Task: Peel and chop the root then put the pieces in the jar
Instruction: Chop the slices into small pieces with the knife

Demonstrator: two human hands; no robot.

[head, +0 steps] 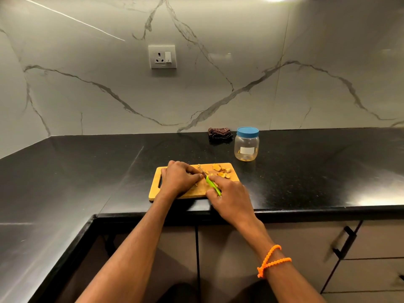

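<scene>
A wooden cutting board [232, 176] lies on the black counter near its front edge. My left hand [179, 179] rests on the board with its fingers curled over a piece of root that is mostly hidden beneath them. My right hand [229, 197] grips a green-handled knife [213, 185], whose short blade touches the board right beside my left fingertips. Yellow cut root pieces [222, 170] and peel scraps lie at the board's far right. A clear plastic jar [246, 147] with a blue lid on it stands behind the board, with a few pieces at its bottom.
A folded dark checked cloth [219, 133] lies against the marble wall left of the jar. A wall socket [162, 57] is above. The counter [87, 171] turns a corner to the left. Cabinet doors and a drawer handle [345, 241] are below the counter edge.
</scene>
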